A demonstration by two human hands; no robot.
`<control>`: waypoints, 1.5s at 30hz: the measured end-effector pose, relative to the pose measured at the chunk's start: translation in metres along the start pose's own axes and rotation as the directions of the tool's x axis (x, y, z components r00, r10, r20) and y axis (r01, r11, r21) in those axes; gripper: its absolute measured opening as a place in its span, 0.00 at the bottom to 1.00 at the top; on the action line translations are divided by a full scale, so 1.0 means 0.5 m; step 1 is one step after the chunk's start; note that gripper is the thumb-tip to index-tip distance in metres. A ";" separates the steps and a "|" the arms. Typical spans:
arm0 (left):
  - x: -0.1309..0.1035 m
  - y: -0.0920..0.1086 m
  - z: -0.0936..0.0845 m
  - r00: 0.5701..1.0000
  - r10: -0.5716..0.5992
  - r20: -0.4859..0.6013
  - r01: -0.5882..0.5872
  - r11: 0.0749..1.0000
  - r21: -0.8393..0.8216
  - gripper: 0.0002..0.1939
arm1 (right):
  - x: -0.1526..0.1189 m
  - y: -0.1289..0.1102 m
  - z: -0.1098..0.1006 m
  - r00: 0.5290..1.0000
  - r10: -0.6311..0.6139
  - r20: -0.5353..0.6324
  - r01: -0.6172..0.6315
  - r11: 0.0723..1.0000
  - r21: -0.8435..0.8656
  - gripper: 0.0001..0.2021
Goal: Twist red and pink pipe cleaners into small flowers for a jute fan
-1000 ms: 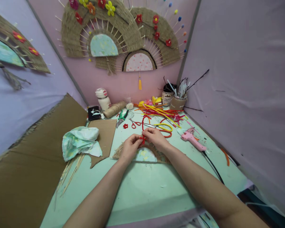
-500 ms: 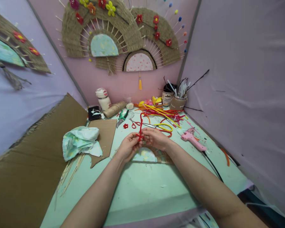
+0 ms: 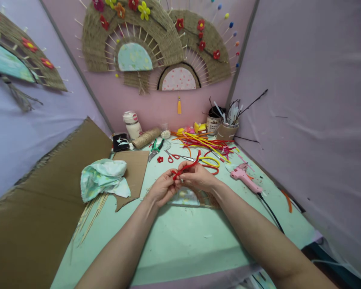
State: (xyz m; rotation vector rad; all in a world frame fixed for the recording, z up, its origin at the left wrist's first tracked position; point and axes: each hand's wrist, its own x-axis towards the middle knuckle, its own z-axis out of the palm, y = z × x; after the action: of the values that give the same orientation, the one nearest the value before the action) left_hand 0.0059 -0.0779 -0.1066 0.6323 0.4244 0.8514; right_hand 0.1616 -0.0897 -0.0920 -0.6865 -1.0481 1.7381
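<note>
Red pipe cleaner point(image 3: 193, 163): leans right, previously upright | Left hand point(image 3: 163, 188): pinches looped end | Right hand point(image 3: 200, 177): grips free length | Fan point(image 3: 185, 197): beneath hands, inside tabletop point(image 3: 192, 237) edges

Woven fans point(image 3: 93, 52) hang on the pink wall point(image 3: 156, 110), with a yellow tassel point(image 3: 179, 106) dangling below one of them. Toward the back of the table point(image 3: 198, 237), a white bottle point(image 3: 133, 127) stands near a roll of twine point(image 3: 146, 138) and a small clear jar point(image 3: 165, 132). Farther right, twigs point(image 3: 252, 103) lean out above a brown cup point(image 3: 227, 132). On the left, a crumpled green cloth point(image 3: 104, 180) partly covers a flat cardboard piece point(image 3: 138, 168) and thin sticks point(image 3: 93, 214). A pink glue gun point(image 3: 246, 179) lies on the right side, its black cord point(image 3: 270, 210) trailing toward the table's near edge.
</note>
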 end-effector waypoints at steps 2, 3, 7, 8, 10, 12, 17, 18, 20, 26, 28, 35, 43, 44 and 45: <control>0.002 -0.002 -0.001 1.000 0.015 -0.013 -0.015 1.000 0.001 0.11 | 0.005 0.006 -0.002 0.998 -0.029 -0.056 0.025 0.998 -0.063 0.13; 0.003 -0.002 -0.002 1.000 0.021 -0.016 -0.021 1.000 0.006 0.12 | 0.007 0.009 -0.003 0.996 -0.040 -0.080 0.033 0.995 -0.092 0.12; 0.003 -0.003 -0.002 0.998 0.056 -0.034 -0.054 0.996 0.066 0.13 | 0.010 0.017 -0.004 0.993 -0.053 -0.105 0.039 0.991 -0.125 0.10; 0.003 -0.003 -0.001 0.997 0.068 -0.040 -0.064 0.994 0.091 0.13 | 0.010 0.017 -0.003 0.993 -0.048 -0.105 0.036 0.993 -0.112 0.10; 0.003 -0.003 -0.001 0.994 0.093 -0.051 -0.084 0.985 0.147 0.13 | 0.010 0.017 0.000 0.992 -0.029 -0.122 0.020 0.997 -0.075 0.11; 0.003 -0.005 0.001 0.991 0.119 -0.064 -0.104 0.975 0.198 0.13 | 0.010 0.016 0.003 0.988 -0.004 -0.152 -0.002 0.999 -0.037 0.11; 0.003 -0.010 0.007 0.981 0.175 -0.087 -0.139 0.938 0.317 0.13 | 0.010 0.018 0.008 0.985 0.038 -0.170 -0.038 0.999 0.002 0.09; 0.003 -0.012 0.007 0.978 0.192 -0.083 -0.152 0.925 0.349 0.13 | 0.010 0.018 0.009 0.983 0.043 -0.176 -0.043 0.999 0.001 0.08; 0.003 -0.015 0.004 0.970 0.231 -0.074 -0.182 0.896 0.406 0.12 | 0.010 0.020 0.012 0.977 0.048 -0.209 -0.051 0.999 -0.009 0.07; 0.005 -0.027 -0.004 0.924 0.373 -0.079 -0.273 0.791 0.548 0.09 | 0.014 0.029 0.020 0.905 -0.131 -0.406 0.033 0.970 -0.239 0.08; 0.006 -0.030 -0.001 0.912 0.394 -0.117 -0.277 0.799 0.534 0.10 | 0.013 0.033 0.020 0.885 -0.253 -0.390 0.098 0.921 -0.376 0.08; 0.010 -0.027 0.009 0.902 0.350 -0.252 -0.238 0.891 0.388 0.13 | 0.006 0.040 0.016 0.861 -0.443 -0.251 0.215 0.763 -0.610 0.09; 0.006 -0.027 0.017 0.913 0.323 -0.248 -0.218 0.902 0.372 0.15 | 0.008 0.035 0.009 0.835 -0.521 -0.178 0.259 0.657 -0.708 0.09; 0.006 -0.027 0.018 0.919 0.312 -0.240 -0.214 0.908 0.361 0.15 | 0.009 0.034 0.009 0.827 -0.530 -0.189 0.258 0.656 -0.709 0.10; 0.006 -0.026 0.017 0.925 0.298 -0.235 -0.207 0.915 0.346 0.15 | 0.010 0.035 0.009 0.823 -0.530 -0.205 0.252 0.664 -0.704 0.10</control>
State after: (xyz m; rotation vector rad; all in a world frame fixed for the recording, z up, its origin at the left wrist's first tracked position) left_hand 0.0200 -0.0846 -0.1090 0.8787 0.7610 1.1436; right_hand 0.1482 -0.0896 -0.1052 -1.0891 -1.3939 0.7590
